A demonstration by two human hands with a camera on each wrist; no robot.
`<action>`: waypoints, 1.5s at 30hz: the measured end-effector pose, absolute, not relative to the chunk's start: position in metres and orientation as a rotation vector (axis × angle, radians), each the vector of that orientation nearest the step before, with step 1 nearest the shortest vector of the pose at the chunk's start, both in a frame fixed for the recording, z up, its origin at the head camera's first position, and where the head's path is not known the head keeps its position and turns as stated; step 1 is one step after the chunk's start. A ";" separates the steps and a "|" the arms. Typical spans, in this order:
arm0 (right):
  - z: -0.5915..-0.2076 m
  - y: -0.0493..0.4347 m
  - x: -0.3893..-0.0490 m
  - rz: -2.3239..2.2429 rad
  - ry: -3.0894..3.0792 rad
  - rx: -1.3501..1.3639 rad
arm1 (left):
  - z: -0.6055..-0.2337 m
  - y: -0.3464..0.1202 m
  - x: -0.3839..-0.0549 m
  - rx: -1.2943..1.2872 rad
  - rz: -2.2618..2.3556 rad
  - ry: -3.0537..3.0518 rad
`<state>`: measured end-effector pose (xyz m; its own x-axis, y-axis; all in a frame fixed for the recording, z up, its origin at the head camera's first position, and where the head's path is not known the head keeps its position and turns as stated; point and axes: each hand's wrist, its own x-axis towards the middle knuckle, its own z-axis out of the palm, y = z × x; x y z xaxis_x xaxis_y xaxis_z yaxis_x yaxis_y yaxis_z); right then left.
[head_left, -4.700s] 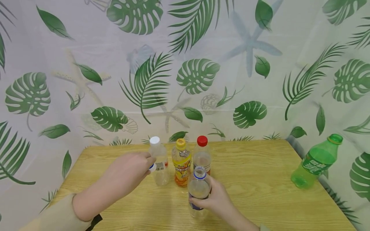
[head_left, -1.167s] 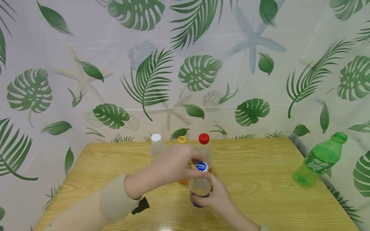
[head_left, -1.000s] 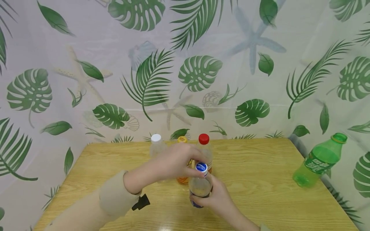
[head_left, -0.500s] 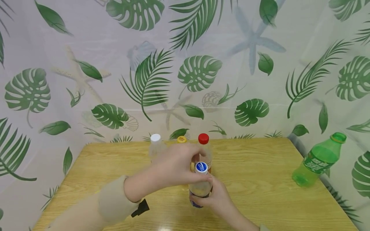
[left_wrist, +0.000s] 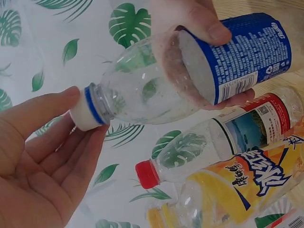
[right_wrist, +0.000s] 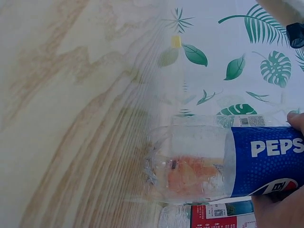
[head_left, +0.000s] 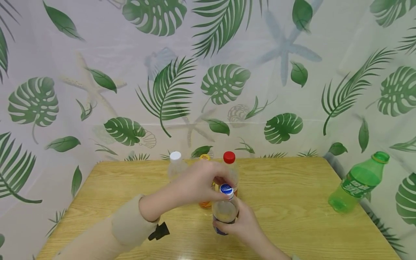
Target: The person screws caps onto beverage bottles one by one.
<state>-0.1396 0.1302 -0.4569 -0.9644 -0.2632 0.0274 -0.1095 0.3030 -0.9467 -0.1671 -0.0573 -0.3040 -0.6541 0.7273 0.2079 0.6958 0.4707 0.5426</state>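
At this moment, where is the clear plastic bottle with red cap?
In the head view, the red-capped bottle stands just behind the blue-labelled clear plastic bottle, to the right of the yellow-capped plastic bottle.

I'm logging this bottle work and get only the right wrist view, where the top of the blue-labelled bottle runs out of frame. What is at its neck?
Observer: A white cap with a blue top sits at the neck of the held bottle.
Operator: What is the left hand doing? It is outside my picture.
Observer: It pinches that cap between thumb and fingers.
Operator: Is any other bottle well apart from the rest?
Observer: Yes, in the head view a green bottle is by itself near the right edge of the table.
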 end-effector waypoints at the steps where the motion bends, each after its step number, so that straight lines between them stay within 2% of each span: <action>1: -0.457 0.130 -0.140 -1.748 2.425 -0.353 | -0.304 -0.059 -0.168 1.317 0.949 2.611; 9: -0.460 0.132 -0.140 -1.734 2.440 -0.422 | -0.308 -0.065 -0.170 1.468 0.943 2.466; 21: -0.460 0.133 -0.138 -1.743 2.430 -0.389 | -0.314 -0.047 -0.154 1.106 0.769 2.964; 31: -0.460 0.132 -0.139 -1.764 2.436 -0.397 | -0.305 -0.056 -0.170 1.286 0.972 2.574; 38: -0.460 0.132 -0.140 -1.755 2.430 -0.419 | -0.303 -0.062 -0.177 1.457 0.948 2.423; 45: -0.460 0.133 -0.139 -1.751 2.422 -0.406 | -0.311 -0.056 -0.162 1.299 0.852 2.738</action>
<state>-0.1392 0.1327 -0.4603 -0.9560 -0.2881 0.0548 -0.1423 0.2926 -0.9456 -0.1622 -0.0559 -0.3111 -0.6595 0.7160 0.2288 0.7194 0.5129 0.4684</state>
